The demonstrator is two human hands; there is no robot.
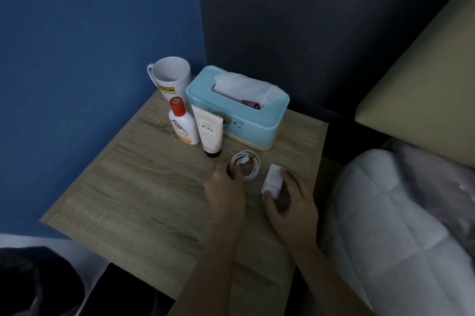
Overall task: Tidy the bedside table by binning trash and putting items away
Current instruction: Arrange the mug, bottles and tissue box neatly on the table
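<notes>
Oak-grained and pale, the bench (141, 187) stood in the corner against a blue wall (90, 46), with a bed (398, 225) close on its right side. Along the back of it a white mug (171, 76) with a yellow label stood upright in the far corner, and just beside that sat a light blue tissue box (236, 110) with a white tissue (241, 84) puffed out of its slot. In front of the mug were a white bottle (183, 126) with a red cap and a pale tube (209, 132) standing on its dark cap, the two touching or very nearly so, and the tube leaning close to the box. Nearer the front edge, a coiled white cable (246, 165) lay flat on the wood, and the person's left hand (226, 189) had reached onto its near left side, the fingers (237, 171) curled down over the loops and gripping them. Just to the right of the coil, apart from it, a white charger plug (273, 182) was tilted up off the surface in the right hand (293, 202), thumb at its near end and fingers (290, 177) wrapped round its far side, clamped on it. Both forearms came in bare from the bottom edge.
</notes>
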